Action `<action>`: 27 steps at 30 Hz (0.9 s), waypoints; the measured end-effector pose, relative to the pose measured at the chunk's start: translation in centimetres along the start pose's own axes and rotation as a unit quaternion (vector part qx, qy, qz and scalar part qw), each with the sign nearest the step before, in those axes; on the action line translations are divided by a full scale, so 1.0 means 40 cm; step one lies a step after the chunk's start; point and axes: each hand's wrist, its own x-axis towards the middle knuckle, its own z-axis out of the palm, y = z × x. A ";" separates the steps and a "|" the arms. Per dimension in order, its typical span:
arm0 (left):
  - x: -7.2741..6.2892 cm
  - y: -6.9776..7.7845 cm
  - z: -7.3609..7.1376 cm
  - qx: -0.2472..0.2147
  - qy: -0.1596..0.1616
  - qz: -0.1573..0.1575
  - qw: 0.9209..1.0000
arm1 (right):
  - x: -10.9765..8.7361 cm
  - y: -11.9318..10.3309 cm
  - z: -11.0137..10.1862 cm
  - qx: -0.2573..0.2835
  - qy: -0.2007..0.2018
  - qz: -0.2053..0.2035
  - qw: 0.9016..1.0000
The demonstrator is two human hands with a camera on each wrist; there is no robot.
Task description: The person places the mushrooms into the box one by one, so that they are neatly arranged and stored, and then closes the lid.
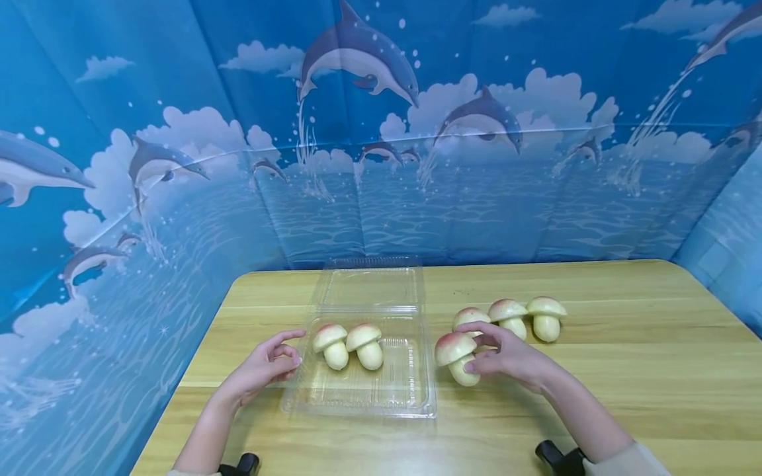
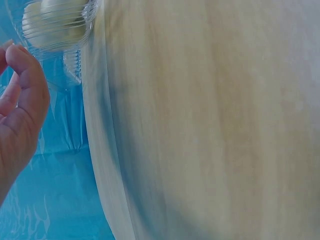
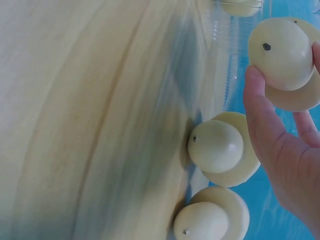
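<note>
My right hand pinches a toy mushroom between thumb and fingers, just right of a clear plastic clamshell box. Its cap is pale with a reddish blush; in the right wrist view the round stem end, with a small dark spot, faces the camera. Inside the box lie two similar mushrooms, a left one and a right one, side by side toward its left. At the box's left edge, my left hand holds nothing, its fingers loosely bent.
Beyond the right hand, a partly hidden mushroom, a middle one and a right one stand in a row on the wooden table. The box's lid lies folded back toward the dolphin-print curtain.
</note>
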 end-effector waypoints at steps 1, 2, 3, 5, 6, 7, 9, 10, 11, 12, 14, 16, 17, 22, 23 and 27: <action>0.000 0.000 0.000 0.000 0.001 0.000 1.000 | 0.002 -0.003 0.001 0.000 0.002 -0.001 1.000; 0.001 0.001 0.000 0.000 0.002 0.000 1.000 | 0.004 -0.006 0.003 0.000 0.004 0.000 1.000; 0.001 0.001 0.001 0.001 0.002 0.000 1.000 | 0.006 -0.008 0.004 0.000 0.005 -0.001 1.000; 0.001 0.002 0.001 0.001 0.004 0.000 1.000 | 0.009 -0.013 0.006 -0.002 0.010 0.000 1.000; 0.001 0.002 0.001 0.001 0.004 0.000 1.000 | 0.011 -0.016 0.007 -0.004 0.013 0.002 1.000; 0.001 0.002 0.001 0.001 0.004 0.000 1.000 | 0.012 -0.018 0.008 -0.004 0.016 0.005 1.000; 0.000 0.002 0.002 0.001 0.005 -0.001 1.000 | 0.016 -0.022 0.010 -0.005 0.022 0.009 1.000; 0.000 0.002 0.002 0.002 0.005 -0.002 1.000 | 0.018 -0.023 0.011 -0.005 0.024 0.011 1.000; 0.000 0.002 0.002 0.002 0.006 -0.002 1.000 | 0.020 -0.024 0.011 -0.004 0.026 0.013 1.000; 0.000 0.001 0.002 0.003 0.006 -0.002 1.000 | 0.022 -0.025 0.012 -0.003 0.028 0.013 1.000; 0.001 0.001 0.002 0.003 0.007 -0.003 1.000 | 0.027 -0.028 0.014 0.001 0.031 0.014 0.999; 0.001 0.001 0.001 0.003 0.007 -0.003 1.000 | 0.032 -0.030 0.016 0.004 0.031 0.015 0.999; 0.001 0.001 0.001 0.003 0.007 -0.003 1.000 | 0.034 -0.031 0.017 0.004 0.032 0.016 0.999; 0.002 0.000 0.000 0.002 0.006 -0.003 1.000 | 0.040 -0.038 0.020 0.001 0.038 0.021 0.999; 0.002 0.000 0.000 0.002 0.006 -0.004 1.000 | 0.041 -0.040 0.021 0.000 0.039 0.021 0.999; 0.003 -0.001 -0.001 0.003 0.006 -0.003 1.000 | 0.045 -0.046 0.022 -0.008 0.044 0.023 0.999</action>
